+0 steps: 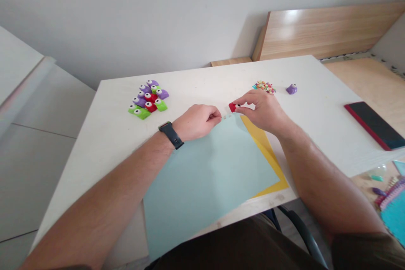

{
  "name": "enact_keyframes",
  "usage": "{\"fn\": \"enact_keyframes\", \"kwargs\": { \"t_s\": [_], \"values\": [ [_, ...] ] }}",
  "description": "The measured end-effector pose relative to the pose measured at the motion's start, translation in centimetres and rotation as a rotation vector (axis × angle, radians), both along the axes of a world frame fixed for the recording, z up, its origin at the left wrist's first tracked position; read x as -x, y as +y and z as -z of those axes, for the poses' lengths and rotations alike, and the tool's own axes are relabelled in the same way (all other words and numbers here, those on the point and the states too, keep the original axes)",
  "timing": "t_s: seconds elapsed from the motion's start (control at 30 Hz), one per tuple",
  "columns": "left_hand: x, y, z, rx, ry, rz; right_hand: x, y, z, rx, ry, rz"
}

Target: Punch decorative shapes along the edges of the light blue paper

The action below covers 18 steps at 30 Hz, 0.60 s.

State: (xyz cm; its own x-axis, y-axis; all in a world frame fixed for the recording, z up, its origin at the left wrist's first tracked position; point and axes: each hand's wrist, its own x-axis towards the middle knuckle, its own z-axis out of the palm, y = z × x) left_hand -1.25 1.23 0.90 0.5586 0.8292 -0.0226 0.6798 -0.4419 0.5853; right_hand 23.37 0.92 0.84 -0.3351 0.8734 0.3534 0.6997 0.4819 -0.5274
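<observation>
A small red hole punch with an eye on it [232, 107] is held between the thumb and fingers of my right hand [264, 109], just beyond the far corner of a light blue sheet [218, 168]. My left hand [199, 121], with a dark watch [171, 135] on its wrist, rests at that sheet's far edge. Its fingers are curled together, and whatever they pinch is too small to make out. Tiny notches or bits of paper show along the edge between the hands. Under the blue sheet lies a yellow sheet [267, 152].
Several purple, red and green punches [147, 99] are grouped at the back left of the white table [196, 86]. Behind my right hand is a pile of colourful bits [264, 86], with a purple punch [291, 89] beside it. A red-edged black tablet [376, 124] lies at the right.
</observation>
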Motion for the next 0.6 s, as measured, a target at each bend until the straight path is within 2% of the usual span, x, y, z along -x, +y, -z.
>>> {"fn": "enact_keyframes", "kwargs": {
  "t_s": [0.6],
  "values": [
    [0.11, 0.13, -0.03, 0.014, 0.022, 0.030, 0.15, 0.05, 0.59, -0.052, -0.036, -0.043]
  ]
}}
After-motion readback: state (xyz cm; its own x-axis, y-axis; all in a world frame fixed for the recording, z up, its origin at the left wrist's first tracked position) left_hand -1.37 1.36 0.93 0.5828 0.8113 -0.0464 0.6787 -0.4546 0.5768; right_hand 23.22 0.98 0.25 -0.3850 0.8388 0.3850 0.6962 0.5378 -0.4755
